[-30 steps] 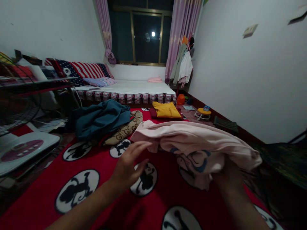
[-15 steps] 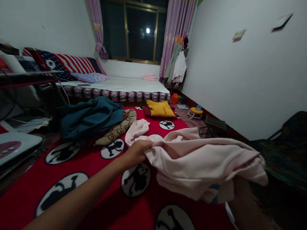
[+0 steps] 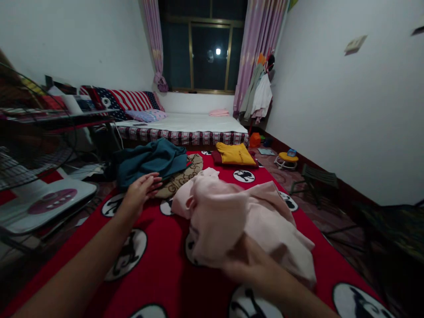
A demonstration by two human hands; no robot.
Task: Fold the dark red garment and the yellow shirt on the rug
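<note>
Since half a second ago the left hand (image 3: 141, 191) has let go of the pink garment (image 3: 232, 221) and hangs open, fingers spread, near the teal garment (image 3: 149, 160). One pink garment lies crumpled on the red blanket (image 3: 159, 260), its length running from near the tan cloth (image 3: 180, 179) toward the right hand (image 3: 247, 267), which grasps its near edge. One folded yellow garment (image 3: 234, 153) lies beyond, before the bed (image 3: 185, 126).
</note>
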